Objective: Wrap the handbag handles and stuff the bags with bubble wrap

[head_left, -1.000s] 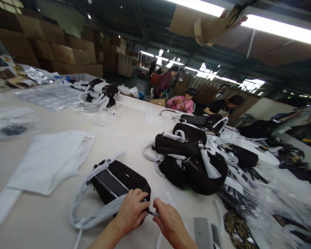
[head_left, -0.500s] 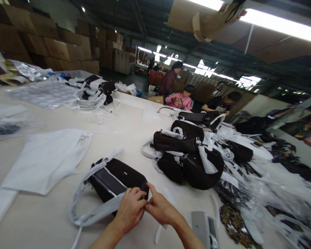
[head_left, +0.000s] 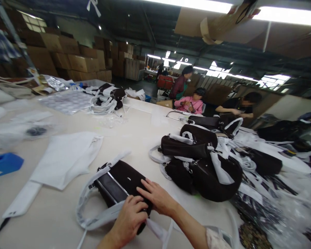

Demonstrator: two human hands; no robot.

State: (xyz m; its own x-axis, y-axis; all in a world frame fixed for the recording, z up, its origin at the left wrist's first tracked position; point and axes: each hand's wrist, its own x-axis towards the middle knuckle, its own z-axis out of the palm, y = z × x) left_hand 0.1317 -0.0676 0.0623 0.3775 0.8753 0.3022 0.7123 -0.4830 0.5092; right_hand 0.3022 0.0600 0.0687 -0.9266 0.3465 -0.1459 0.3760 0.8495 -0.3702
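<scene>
A dark bag [head_left: 129,179] lies on the pale table in front of me, with a strap [head_left: 84,207] wrapped in white material looping out to its left. My left hand [head_left: 131,216] rests over the bag's near right end, its fingers bent round the edge and the wrapped strap; the fingertips are partly hidden. My right hand [head_left: 158,197] lies on the top of the bag at its right side, fingers stretched and spread. White wrapping [head_left: 157,230] hangs from the bag's near right corner.
More dark bags [head_left: 202,166] are piled at the right, beside plastic wrapping [head_left: 272,207]. White fabric covers [head_left: 67,155] and a blue object [head_left: 6,164] lie left. Another bag bundle [head_left: 109,97] sits further back. People [head_left: 191,103] are beyond the table; cardboard boxes stand behind.
My right hand has moved up onto the bag and its fingers have spread from a bent pose. My left hand has shifted slightly down. The view has turned left, bringing the blue object into sight.
</scene>
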